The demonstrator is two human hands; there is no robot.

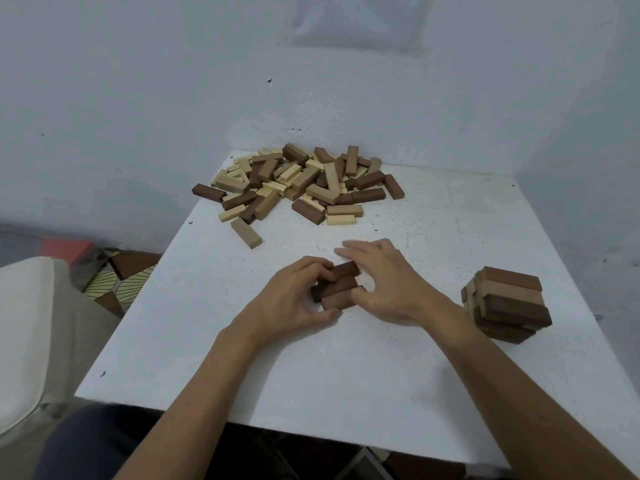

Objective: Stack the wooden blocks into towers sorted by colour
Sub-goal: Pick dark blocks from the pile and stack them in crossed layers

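Soft, even, cool light covers the scene, leaving only faint shadows under the hands on the white worktop (381, 368). Wide-angle distortion bends the edges, and fine detail looks slightly smeared.

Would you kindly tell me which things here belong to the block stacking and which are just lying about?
Job: dark blocks held between left hand and right hand; loose block pile; stacked tower; white table.
Lying about: pale cushion; patterned mat; blurred red object.

No legible text, brand or number — wooden blocks (301, 183) plain, unmarked.
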